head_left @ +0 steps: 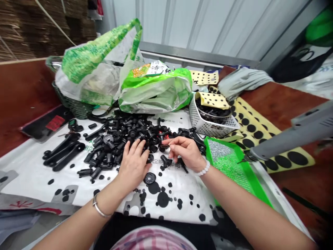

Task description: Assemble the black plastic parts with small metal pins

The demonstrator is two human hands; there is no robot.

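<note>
My left hand (133, 168) lies with its fingers apart at the front edge of a pile of small black plastic parts (106, 146), fingertips on or just over them. At the pile's right side, my right hand (186, 152) is closed, thumb and forefinger pinched together. A thin, small object seems to be between them, too small to make out. Below that hand stands a black funnel-shaped part (165, 161). A round black disc with holes (150, 178) sits just below my left hand. Flat black dots (163, 199) are scattered over the white sheet (109, 201) nearer to me.
On the right are a green tray of small silvery pieces (221, 151) and a grey power screwdriver (286, 135). Behind the pile stand a green plastic bag (156, 90) and a white perforated basket (210, 128). Long black handles (65, 152) lie left, sheets of black dots (283, 161) right.
</note>
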